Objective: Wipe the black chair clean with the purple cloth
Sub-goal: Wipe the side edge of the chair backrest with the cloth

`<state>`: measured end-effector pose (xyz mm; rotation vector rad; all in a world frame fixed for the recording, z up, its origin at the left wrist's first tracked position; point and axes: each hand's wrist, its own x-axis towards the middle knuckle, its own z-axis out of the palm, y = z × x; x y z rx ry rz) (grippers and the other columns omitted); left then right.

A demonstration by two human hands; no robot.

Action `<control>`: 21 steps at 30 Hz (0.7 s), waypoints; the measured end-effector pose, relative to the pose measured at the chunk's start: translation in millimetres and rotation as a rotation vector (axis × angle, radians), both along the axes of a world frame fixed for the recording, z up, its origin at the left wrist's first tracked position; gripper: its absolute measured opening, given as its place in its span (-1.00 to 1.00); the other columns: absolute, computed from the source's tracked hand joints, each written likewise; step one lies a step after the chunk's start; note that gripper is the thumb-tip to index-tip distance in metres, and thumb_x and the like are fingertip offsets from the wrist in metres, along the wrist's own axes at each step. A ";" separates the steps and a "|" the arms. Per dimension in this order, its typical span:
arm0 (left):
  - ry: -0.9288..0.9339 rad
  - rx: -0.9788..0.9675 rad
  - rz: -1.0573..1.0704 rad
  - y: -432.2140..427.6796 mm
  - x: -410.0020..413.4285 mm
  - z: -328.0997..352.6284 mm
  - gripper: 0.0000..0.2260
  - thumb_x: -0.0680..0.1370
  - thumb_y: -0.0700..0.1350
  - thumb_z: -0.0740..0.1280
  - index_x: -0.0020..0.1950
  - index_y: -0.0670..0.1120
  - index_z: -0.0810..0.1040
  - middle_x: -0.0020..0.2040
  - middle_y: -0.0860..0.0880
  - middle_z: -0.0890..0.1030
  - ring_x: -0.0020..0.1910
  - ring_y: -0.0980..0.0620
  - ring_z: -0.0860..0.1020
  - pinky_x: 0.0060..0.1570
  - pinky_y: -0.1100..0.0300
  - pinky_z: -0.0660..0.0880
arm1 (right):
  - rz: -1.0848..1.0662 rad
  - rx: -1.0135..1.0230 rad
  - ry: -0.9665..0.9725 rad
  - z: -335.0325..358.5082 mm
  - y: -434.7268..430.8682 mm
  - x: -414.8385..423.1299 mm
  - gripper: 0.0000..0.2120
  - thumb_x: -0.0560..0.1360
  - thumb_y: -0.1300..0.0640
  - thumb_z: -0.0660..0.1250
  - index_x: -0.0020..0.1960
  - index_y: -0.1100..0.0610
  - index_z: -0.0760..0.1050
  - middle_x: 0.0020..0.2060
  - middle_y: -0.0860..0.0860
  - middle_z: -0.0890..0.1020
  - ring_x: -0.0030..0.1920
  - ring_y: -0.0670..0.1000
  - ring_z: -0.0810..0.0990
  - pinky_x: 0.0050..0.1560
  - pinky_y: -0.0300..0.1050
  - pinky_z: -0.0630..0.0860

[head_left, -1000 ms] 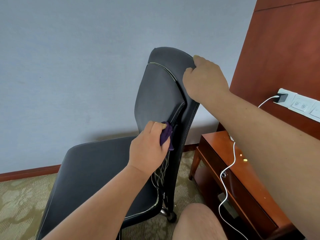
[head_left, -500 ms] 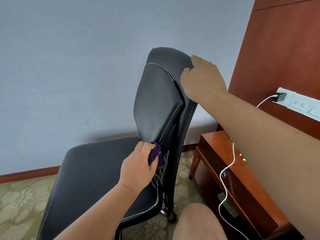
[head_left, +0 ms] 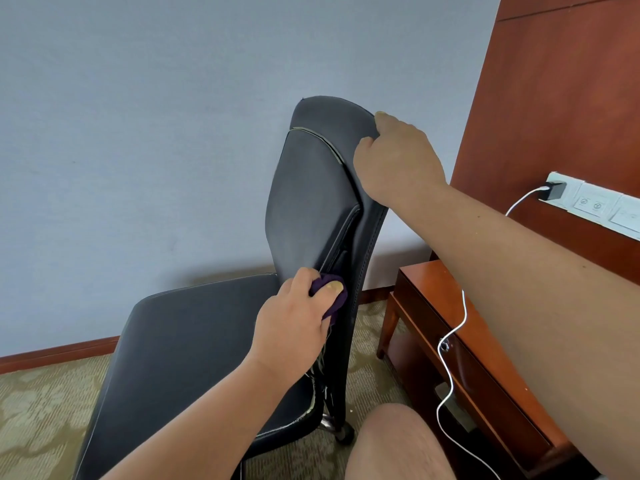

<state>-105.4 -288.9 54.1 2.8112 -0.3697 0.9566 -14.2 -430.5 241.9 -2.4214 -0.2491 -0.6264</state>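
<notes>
Here, a person's left hand (head_left: 294,327) holds the purple cloth (head_left: 335,301) against the black chair (head_left: 304,202), low on the side edge of the backrest and just above the rear corner of the seat. The fingers are curled round the bunched cloth and the thumb lies across its top, so only a small fold of purple shows between hand and chair. The cloth touches the seam where the backrest's front pad meets its rear shell. The right hand (head_left: 398,161) grips the upper corner of the backrest, fingers curled tight about its edge.

The chair stands on patterned carpet (head_left: 41,410) before a grey-blue wall (head_left: 156,116), its seat toward the left of the view. Loose pale threads (head_left: 320,372) hang at the worn rear edge of the seat, just beside the left wrist, and a caster (head_left: 344,436) shows beneath.

To the right stands a reddish wooden side table (head_left: 433,299), below a socket panel (head_left: 595,206) on a wood-clad wall. A black charger (head_left: 554,190) sits in the panel, and its white cable (head_left: 453,327) trails down across the table's front. A bare knee (head_left: 398,441) shows at the bottom edge.
</notes>
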 end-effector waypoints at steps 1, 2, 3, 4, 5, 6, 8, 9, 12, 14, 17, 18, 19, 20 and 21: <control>0.003 0.021 0.009 1.4 -0.2 -2.9 -0.55 0.36 -0.12 0.51 0.21 0.03 0.52 0.07 -0.03 0.49 -0.13 -0.03 0.55 -0.41 0.12 0.57 | 0.001 0.002 0.000 -0.1 0.5 0.2 -0.80 0.51 0.18 0.07 0.10 0.07 0.38 -0.01 0.01 0.45 -0.11 0.11 0.43 -0.25 -0.09 0.30; 0.009 0.040 0.014 2.7 -0.7 -6.8 -0.54 0.34 -0.13 0.52 0.21 0.02 0.52 0.07 -0.04 0.48 -0.14 -0.03 0.54 -0.41 0.11 0.56 | 0.001 0.004 -0.001 -0.1 1.0 0.2 -0.81 0.51 0.18 0.08 0.09 0.08 0.37 0.01 0.03 0.48 -0.10 0.11 0.43 -0.25 -0.09 0.30; 0.020 0.057 0.015 3.9 -1.8 -11.5 -0.52 0.33 -0.14 0.52 0.21 0.03 0.52 0.07 -0.04 0.48 -0.15 -0.04 0.52 -0.40 0.09 0.55 | 0.001 0.003 -0.003 0.0 1.1 0.3 -0.80 0.51 0.18 0.08 0.10 0.08 0.38 0.05 0.04 0.50 -0.10 0.11 0.43 -0.23 -0.09 0.31; 0.037 0.075 0.013 5.0 -3.3 -17.1 -0.51 0.32 -0.16 0.52 0.22 0.04 0.51 0.06 -0.04 0.47 -0.16 -0.04 0.51 -0.40 0.08 0.54 | 0.001 0.001 -0.003 0.2 0.9 0.5 -0.77 0.52 0.18 0.08 0.14 0.07 0.39 0.09 0.04 0.51 -0.08 0.10 0.43 -0.20 -0.09 0.32; 0.056 0.099 0.011 6.5 -5.1 -22.9 -0.49 0.31 -0.18 0.51 0.22 0.05 0.50 0.06 -0.04 0.46 -0.17 -0.04 0.49 -0.39 0.08 0.52 | 0.002 -0.001 0.001 0.4 0.7 0.5 -0.72 0.52 0.17 0.08 0.19 0.07 0.40 0.12 0.04 0.51 -0.07 0.09 0.42 -0.16 -0.08 0.33; 0.072 0.129 0.011 8.3 -6.4 -27.9 -0.48 0.30 -0.20 0.51 0.22 0.06 0.49 0.05 -0.03 0.45 -0.19 -0.03 0.47 -0.39 0.09 0.50 | 0.002 -0.002 0.006 0.5 0.2 0.2 -0.69 0.53 0.17 0.08 0.24 0.07 0.40 0.13 0.04 0.50 -0.07 0.08 0.42 -0.14 -0.08 0.33; 0.089 0.189 0.005 12.9 -7.7 -33.0 -0.46 0.26 -0.22 0.52 0.20 0.07 0.50 0.03 -0.03 0.45 -0.22 -0.02 0.45 -0.42 0.13 0.45 | 0.005 -0.003 0.007 0.6 0.0 -0.4 -0.73 0.52 0.18 0.08 0.17 0.08 0.40 0.05 0.02 0.47 -0.14 0.06 0.41 -0.22 -0.09 0.31; 0.094 0.213 -0.002 15.1 -7.7 -32.9 -0.46 0.25 -0.22 0.52 0.19 0.07 0.51 0.02 -0.03 0.45 -0.23 -0.02 0.44 -0.43 0.13 0.43 | 0.004 -0.006 0.006 0.4 0.4 -0.6 -0.81 0.51 0.18 0.08 0.09 0.08 0.38 0.01 0.02 0.47 -0.19 0.04 0.41 -0.30 -0.09 0.28; 0.093 0.247 -0.021 18.8 -6.9 -24.9 -0.46 0.27 -0.20 0.52 0.21 0.07 0.51 0.02 -0.03 0.46 -0.21 -0.02 0.47 -0.40 0.11 0.47 | 0.000 -0.001 0.006 0.8 2.0 -0.9 -0.89 0.50 0.18 0.08 0.00 0.08 0.32 0.00 0.05 0.49 -0.15 0.10 0.43 -0.34 -0.09 0.24; 0.061 0.229 -0.029 18.7 -6.1 -14.2 -0.48 0.30 -0.18 0.51 0.22 0.06 0.49 0.04 -0.04 0.47 -0.19 -0.04 0.48 -0.38 0.10 0.49 | 0.004 0.009 0.009 0.7 1.9 -1.4 -0.85 0.51 0.18 0.08 0.05 0.08 0.35 0.05 0.06 0.51 -0.10 0.11 0.44 -0.26 -0.08 0.29; -0.011 0.112 -0.028 12.2 -2.3 7.6 -0.56 0.36 -0.14 0.50 0.21 0.03 0.52 0.04 -0.04 0.49 -0.18 -0.03 0.52 -0.36 0.10 0.52 | 0.009 0.016 0.015 1.2 1.1 -2.4 -0.72 0.52 0.17 0.08 0.19 0.07 0.41 0.16 0.07 0.52 -0.06 0.07 0.42 -0.15 -0.08 0.35; -0.032 0.072 -0.018 8.5 -0.5 14.0 -0.59 0.38 -0.12 0.49 0.20 0.02 0.53 0.03 -0.03 0.49 -0.18 -0.03 0.52 -0.36 0.12 0.52 | 0.008 0.016 0.010 1.2 1.2 -2.3 -0.73 0.52 0.18 0.08 0.18 0.07 0.41 0.15 0.05 0.52 -0.06 0.07 0.42 -0.17 -0.08 0.34; -0.049 0.041 -0.005 4.5 1.1 18.4 -0.63 0.40 -0.11 0.48 0.19 0.02 0.54 0.03 -0.03 0.50 -0.19 -0.02 0.53 -0.37 0.13 0.51 | 0.009 0.015 0.006 1.0 1.3 -1.8 -0.72 0.52 0.18 0.08 0.19 0.07 0.41 0.12 0.02 0.51 -0.06 0.07 0.42 -0.19 -0.09 0.34; -0.057 0.020 0.005 0.7 2.4 20.3 -0.65 0.42 -0.10 0.47 0.19 0.02 0.55 0.02 -0.03 0.50 -0.19 -0.02 0.53 -0.37 0.13 0.51 | 0.009 0.017 0.006 0.8 1.4 -1.5 -0.70 0.52 0.18 0.08 0.21 0.07 0.41 0.09 0.00 0.49 -0.06 0.07 0.41 -0.19 -0.09 0.33; -0.055 0.006 0.010 -2.4 3.1 19.2 -0.66 0.43 -0.11 0.46 0.18 0.01 0.55 0.02 -0.03 0.50 -0.19 -0.02 0.53 -0.37 0.13 0.52 | 0.009 0.018 0.006 0.5 1.1 -1.6 -0.71 0.52 0.18 0.08 0.20 0.07 0.41 0.05 -0.01 0.47 -0.06 0.08 0.41 -0.20 -0.09 0.32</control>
